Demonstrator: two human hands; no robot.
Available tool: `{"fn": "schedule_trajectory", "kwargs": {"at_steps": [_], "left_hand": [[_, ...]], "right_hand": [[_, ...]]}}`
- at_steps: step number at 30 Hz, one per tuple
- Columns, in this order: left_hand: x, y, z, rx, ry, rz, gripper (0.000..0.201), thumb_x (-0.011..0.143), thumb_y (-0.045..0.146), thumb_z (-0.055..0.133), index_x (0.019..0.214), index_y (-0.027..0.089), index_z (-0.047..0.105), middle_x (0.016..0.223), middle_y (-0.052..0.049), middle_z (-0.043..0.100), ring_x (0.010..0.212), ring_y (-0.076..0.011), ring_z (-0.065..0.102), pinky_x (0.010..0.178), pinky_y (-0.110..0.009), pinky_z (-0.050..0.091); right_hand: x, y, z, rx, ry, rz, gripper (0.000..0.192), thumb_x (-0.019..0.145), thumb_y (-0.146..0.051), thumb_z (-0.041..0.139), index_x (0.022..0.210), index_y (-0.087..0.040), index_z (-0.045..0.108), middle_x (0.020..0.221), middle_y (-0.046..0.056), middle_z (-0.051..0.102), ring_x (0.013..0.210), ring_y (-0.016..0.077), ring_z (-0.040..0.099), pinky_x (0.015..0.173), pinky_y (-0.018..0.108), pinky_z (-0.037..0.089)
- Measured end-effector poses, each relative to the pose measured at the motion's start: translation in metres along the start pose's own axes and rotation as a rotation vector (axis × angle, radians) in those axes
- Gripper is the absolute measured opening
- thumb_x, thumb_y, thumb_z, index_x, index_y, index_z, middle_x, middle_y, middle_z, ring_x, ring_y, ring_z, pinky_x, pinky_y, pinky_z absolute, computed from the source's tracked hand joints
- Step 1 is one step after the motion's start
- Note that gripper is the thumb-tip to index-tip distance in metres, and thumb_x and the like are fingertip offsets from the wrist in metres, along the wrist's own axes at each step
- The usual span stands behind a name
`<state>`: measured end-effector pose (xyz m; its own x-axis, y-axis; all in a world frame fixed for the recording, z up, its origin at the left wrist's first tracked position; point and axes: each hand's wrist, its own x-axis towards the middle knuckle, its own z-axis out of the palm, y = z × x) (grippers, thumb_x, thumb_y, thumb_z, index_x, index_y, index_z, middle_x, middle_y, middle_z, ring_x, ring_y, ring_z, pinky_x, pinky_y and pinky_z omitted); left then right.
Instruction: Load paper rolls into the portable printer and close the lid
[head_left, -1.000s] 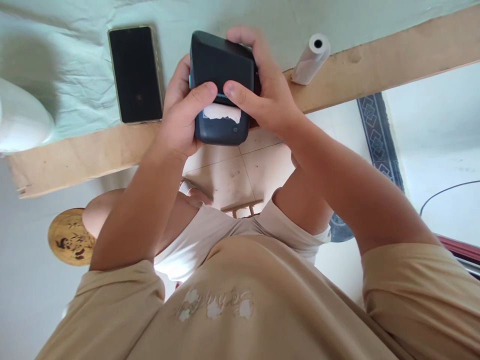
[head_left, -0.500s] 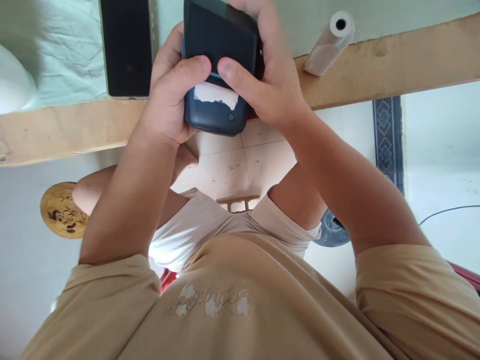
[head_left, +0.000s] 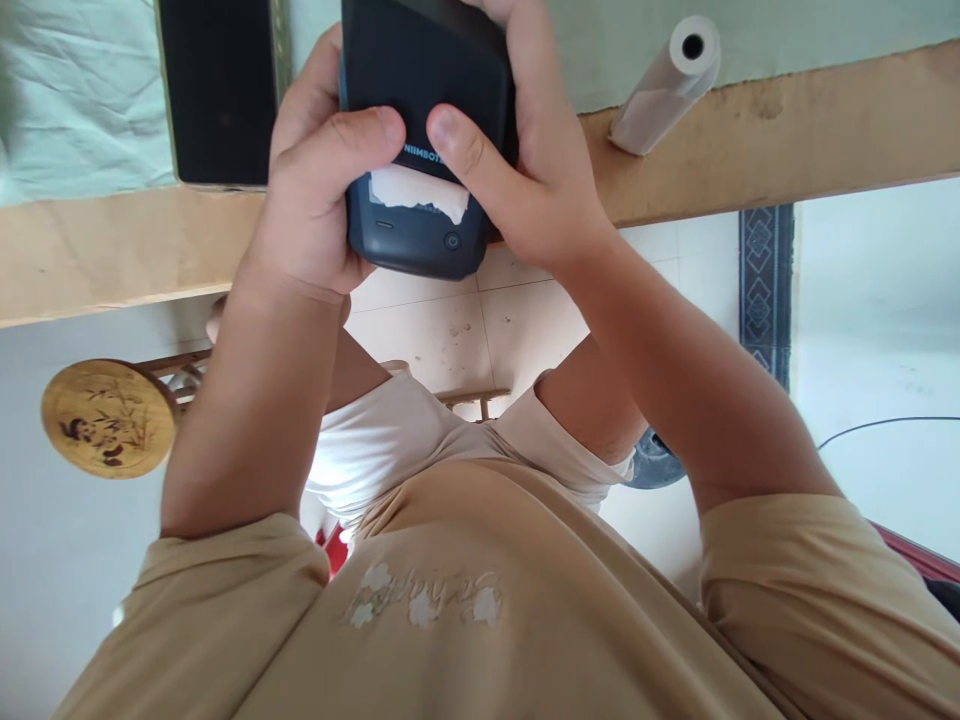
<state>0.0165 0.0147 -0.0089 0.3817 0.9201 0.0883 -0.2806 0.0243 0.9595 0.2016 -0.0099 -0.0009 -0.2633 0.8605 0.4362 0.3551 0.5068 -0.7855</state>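
Above the table edge, your left hand and right hand grip the printer closed-fingered, thumbs pressing its lid by the paper strip, now drawn nearer you than a second ago, phone and roll untouched.

One head-worn view only, aimed steeply down along the chest. Very near to both hands and the dark printer at the top edge. Tabletop edge across the upper part, floor tiles below it, shirt front filling the bottom.
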Motion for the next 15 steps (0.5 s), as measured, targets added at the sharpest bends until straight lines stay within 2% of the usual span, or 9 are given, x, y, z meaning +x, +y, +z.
{"fn": "schedule_trajectory", "kwargs": {"at_steps": [2, 5, 8, 10, 13, 15], "left_hand": [[-0.001, 0.001, 0.001, -0.011, -0.005, 0.007, 0.055, 0.064, 0.042, 0.086, 0.111, 0.020, 0.068, 0.094, -0.005, 0.064, 0.089, -0.0267, 0.056, 0.080, -0.047, 0.058], [-0.004, 0.002, 0.001, -0.045, -0.023, 0.028, 0.047, 0.070, 0.038, 0.083, 0.112, 0.022, 0.069, 0.098, -0.003, 0.064, 0.087, -0.0236, 0.056, 0.070, -0.039, 0.055], [-0.004, 0.000, 0.001, -0.067, -0.027, 0.030, 0.041, 0.070, 0.038, 0.084, 0.108, 0.027, 0.071, 0.093, 0.000, 0.064, 0.084, -0.0201, 0.053, 0.065, -0.034, 0.053], [-0.004, -0.001, 0.000, -0.078, -0.009, 0.002, 0.045, 0.067, 0.040, 0.086, 0.108, 0.029, 0.071, 0.093, -0.001, 0.063, 0.088, -0.0218, 0.053, 0.073, -0.037, 0.055], [-0.003, -0.001, 0.000, -0.104, 0.050, -0.068, 0.058, 0.059, 0.042, 0.091, 0.110, 0.028, 0.069, 0.095, -0.003, 0.060, 0.093, -0.0263, 0.053, 0.092, -0.048, 0.053], [-0.004, 0.000, 0.000, -0.106, 0.055, -0.078, 0.060, 0.059, 0.041, 0.092, 0.113, 0.026, 0.069, 0.097, -0.004, 0.059, 0.092, -0.0259, 0.053, 0.092, -0.049, 0.051]], "right_hand": [[-0.001, 0.000, 0.000, 0.055, 0.042, -0.036, 0.038, 0.098, -0.034, 0.053, 0.130, -0.015, 0.046, 0.129, 0.005, 0.062, 0.141, 0.0098, 0.050, 0.128, 0.029, 0.039], [-0.002, -0.003, -0.001, -0.009, 0.037, -0.015, 0.044, 0.099, -0.036, 0.050, 0.132, -0.008, 0.043, 0.133, 0.010, 0.060, 0.142, 0.0108, 0.050, 0.125, 0.032, 0.042], [-0.002, -0.009, -0.003, -0.090, 0.040, -0.022, 0.043, 0.099, -0.037, 0.046, 0.134, -0.012, 0.041, 0.143, 0.013, 0.056, 0.142, 0.0132, 0.051, 0.125, 0.034, 0.042], [-0.002, -0.011, -0.005, -0.117, 0.016, 0.003, 0.041, 0.099, -0.035, 0.048, 0.134, -0.015, 0.040, 0.146, 0.014, 0.053, 0.141, 0.0135, 0.050, 0.126, 0.032, 0.041], [-0.001, -0.007, -0.005, -0.107, -0.020, 0.025, 0.039, 0.101, -0.035, 0.049, 0.135, -0.020, 0.037, 0.147, 0.011, 0.051, 0.141, 0.0119, 0.048, 0.125, 0.028, 0.040], [-0.001, -0.001, -0.004, -0.086, -0.015, -0.006, 0.041, 0.103, -0.044, 0.045, 0.136, -0.023, 0.035, 0.145, 0.008, 0.050, 0.139, 0.0121, 0.048, 0.124, 0.028, 0.040]]}}
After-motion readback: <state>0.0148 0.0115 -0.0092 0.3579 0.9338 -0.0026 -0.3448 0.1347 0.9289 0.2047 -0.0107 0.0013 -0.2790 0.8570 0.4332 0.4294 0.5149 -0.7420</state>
